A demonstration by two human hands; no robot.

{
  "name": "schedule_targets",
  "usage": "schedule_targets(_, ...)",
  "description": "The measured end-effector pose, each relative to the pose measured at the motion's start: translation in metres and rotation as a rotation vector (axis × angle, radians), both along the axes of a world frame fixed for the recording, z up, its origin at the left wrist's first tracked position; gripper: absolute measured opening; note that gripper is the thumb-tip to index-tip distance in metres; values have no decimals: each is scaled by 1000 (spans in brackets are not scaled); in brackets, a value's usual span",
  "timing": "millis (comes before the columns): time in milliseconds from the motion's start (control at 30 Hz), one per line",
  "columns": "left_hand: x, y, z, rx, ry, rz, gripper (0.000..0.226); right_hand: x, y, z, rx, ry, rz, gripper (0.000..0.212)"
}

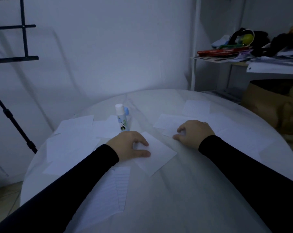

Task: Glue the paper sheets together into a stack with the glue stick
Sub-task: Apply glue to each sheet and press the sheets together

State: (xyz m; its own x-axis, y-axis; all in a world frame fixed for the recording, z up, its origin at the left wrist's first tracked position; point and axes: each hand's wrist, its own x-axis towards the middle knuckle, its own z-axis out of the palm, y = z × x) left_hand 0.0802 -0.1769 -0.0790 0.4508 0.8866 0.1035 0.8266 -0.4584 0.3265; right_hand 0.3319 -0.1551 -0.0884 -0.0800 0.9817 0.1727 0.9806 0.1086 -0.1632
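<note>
Room: dim, pale wall behind, cluttered shelf (pixel 243 54) far right.
Table (pixel 184 190): round, white cover.
Left hand (pixel 127 145): fingers curled down, tips pressing a tilted paper sheet (pixel 157 153) — nothing gripped.
Right hand (pixel 195 132): fingers bent, tips on another sheet (pixel 167 122), grip unclear.
Glue stick (pixel 121 119): upright, capped, just beyond left hand.
Loose sheets (pixel 71 142): scattered around both hands — several left of left hand.

Glue stick (pixel 121 118) upright mid-counter (pixel 184 190), sheets scattered left (pixel 71 142), right (pixel 169 123), far right (pixel 197 107) and near edge (pixel 115 190); left hand (pixel 128 145) on center sheet (pixel 156 153), right hand (pixel 193 132) on right sheets, shelf (pixel 243 63) behind right.
</note>
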Motion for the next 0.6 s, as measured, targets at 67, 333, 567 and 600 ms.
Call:
schedule_targets(67,2,-2,1,-3,28,43,34,0,1,-1,-1,12,3,43)
schedule_targets(333,4,-7,3,-7,34,138,41,-3,5,-3,-25,219,-55,47)
schedule_targets(567,5,-7,2,6,28,159,40,-6,-2,3,62,197,-38,40)
schedule_targets(600,5,-7,2,5,32,162,40,-9,-4,6,85,186,-27,38)
